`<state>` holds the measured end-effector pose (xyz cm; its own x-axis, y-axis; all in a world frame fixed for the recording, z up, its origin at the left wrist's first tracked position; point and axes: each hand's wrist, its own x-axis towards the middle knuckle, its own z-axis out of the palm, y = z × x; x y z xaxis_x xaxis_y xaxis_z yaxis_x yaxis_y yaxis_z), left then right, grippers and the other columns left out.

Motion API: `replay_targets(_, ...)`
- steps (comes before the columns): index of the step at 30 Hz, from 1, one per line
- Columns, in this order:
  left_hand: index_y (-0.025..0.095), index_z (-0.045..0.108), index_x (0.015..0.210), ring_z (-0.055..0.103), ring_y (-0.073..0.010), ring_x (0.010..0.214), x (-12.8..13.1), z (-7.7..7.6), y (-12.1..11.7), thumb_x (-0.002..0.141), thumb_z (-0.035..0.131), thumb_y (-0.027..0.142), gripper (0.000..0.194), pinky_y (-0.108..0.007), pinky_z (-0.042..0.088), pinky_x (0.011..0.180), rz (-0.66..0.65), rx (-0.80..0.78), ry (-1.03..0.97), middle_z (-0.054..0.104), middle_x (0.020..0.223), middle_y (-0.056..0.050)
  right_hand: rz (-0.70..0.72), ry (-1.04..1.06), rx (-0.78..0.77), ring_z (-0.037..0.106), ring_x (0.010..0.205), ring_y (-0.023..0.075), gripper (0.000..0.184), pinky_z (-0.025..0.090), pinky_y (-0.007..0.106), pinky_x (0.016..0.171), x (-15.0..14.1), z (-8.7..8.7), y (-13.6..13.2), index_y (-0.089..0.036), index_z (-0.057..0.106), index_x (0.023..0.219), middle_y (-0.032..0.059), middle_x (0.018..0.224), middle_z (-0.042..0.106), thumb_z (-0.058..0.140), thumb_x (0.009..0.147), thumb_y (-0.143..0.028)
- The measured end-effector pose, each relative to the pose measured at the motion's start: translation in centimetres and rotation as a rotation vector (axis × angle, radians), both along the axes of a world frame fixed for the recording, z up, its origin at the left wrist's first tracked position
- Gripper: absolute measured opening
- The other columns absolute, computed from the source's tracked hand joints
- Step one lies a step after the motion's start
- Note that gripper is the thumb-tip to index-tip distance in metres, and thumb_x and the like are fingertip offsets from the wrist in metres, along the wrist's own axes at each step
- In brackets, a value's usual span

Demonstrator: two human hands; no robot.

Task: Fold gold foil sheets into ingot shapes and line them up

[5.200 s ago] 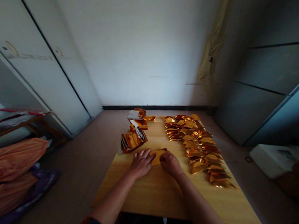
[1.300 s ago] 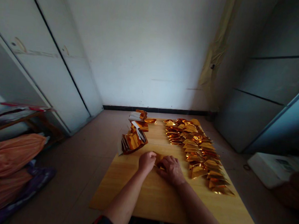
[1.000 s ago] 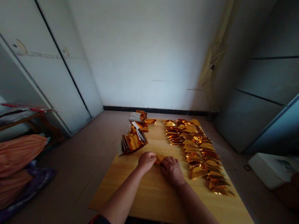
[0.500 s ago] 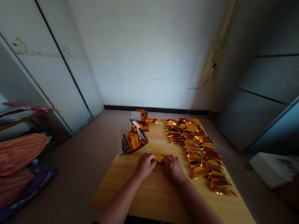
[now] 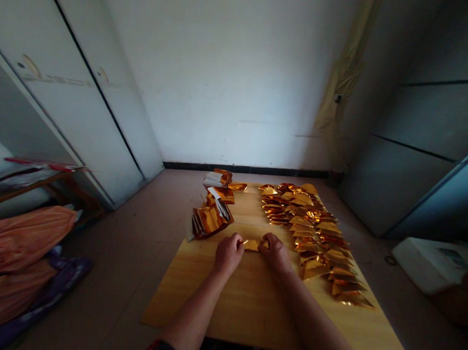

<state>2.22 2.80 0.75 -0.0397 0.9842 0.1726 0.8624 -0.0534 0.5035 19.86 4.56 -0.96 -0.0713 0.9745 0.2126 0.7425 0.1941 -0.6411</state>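
Between my hands is a small folded piece of gold foil paper (image 5: 252,245), shiny along its upper side. My left hand (image 5: 229,252) pinches its left end with the fingers closed. At the right end, my right hand (image 5: 276,251) grips the paper between thumb and curled fingers. Both hands are over the middle of the wooden board (image 5: 246,297). To the right lie overlapping rows of folded gold foil pieces (image 5: 318,227). Beyond my left hand sits a stack of gold foil sheets (image 5: 211,220), with edges fanned.
More foil bundles (image 5: 218,178) lie at the board's far left, near a single folded piece (image 5: 238,187). Orange plastic bags (image 5: 19,241) are on the left below a low shelf. A white box (image 5: 427,263) stands on the floor at right. Cabinets flank both sides.
The right hand has turned and raised its knuckles, its fingers now curled at the paper's end. The paper shows brighter folds between the hands. The left hand has shifted slightly.
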Motion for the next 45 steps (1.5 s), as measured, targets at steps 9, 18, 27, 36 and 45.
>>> replay_targets(9,0.019,0.058,0.094,0.059,-0.0204,0.083,1.0,0.3,0.1,0.084,0.047,0.017,0.015,-0.028,0.036,0.071,0.007,-0.008,0.214,0.066,0.084,-0.007,-0.016,-0.098,-0.060,0.059,0.076,0.0175,0.020,0.038,0.025,0.065,-0.2,1.3,0.2,-0.020,0.057,0.090,0.0048,0.090,0.065,0.061,0.071,-0.022)
replay_targets(18,0.020,0.058,0.096,0.059,-0.0197,0.086,1.5,0.5,0.0,0.085,0.047,0.018,0.015,-0.027,0.039,0.073,0.037,-0.056,0.288,0.066,0.086,-0.006,-0.028,-0.164,-0.137,0.058,0.077,0.0158,0.021,0.035,0.023,0.064,-0.4,2.2,0.3,-0.019,0.057,0.090,0.0032,0.088,0.064,0.065,0.070,-0.021)
replay_targets(27,0.020,0.058,0.105,0.057,-0.0209,0.089,1.1,0.1,-0.2,0.083,0.053,0.022,0.023,-0.029,0.040,0.074,0.040,0.030,0.336,0.064,0.089,-0.006,0.023,-0.364,-0.019,0.051,0.093,0.0159,0.003,0.036,0.023,0.072,-1.0,3.5,-0.9,-0.019,0.059,0.083,0.0048,0.098,0.055,0.057,0.081,-0.021)
replay_targets(36,0.018,0.060,0.085,0.054,-0.0215,0.091,0.9,0.2,-0.1,0.086,0.047,0.020,0.013,-0.032,0.038,0.077,-0.036,0.042,0.385,0.062,0.087,-0.007,0.013,-0.438,-0.135,0.059,0.084,0.0159,0.017,0.034,0.025,0.068,-1.0,3.6,-1.5,-0.018,0.063,0.087,0.0057,0.091,0.065,0.045,0.088,-0.018)
replay_targets(45,0.019,0.059,0.089,0.054,-0.0235,0.096,0.8,1.1,-0.5,0.083,0.054,0.036,0.019,-0.035,0.037,0.079,-0.034,-0.042,0.332,0.063,0.092,-0.007,-0.137,-0.430,-0.188,0.061,0.088,0.0208,0.016,0.037,0.029,0.069,-2.5,4.4,-1.9,-0.019,0.062,0.084,0.0072,0.091,0.066,0.055,0.081,-0.033)
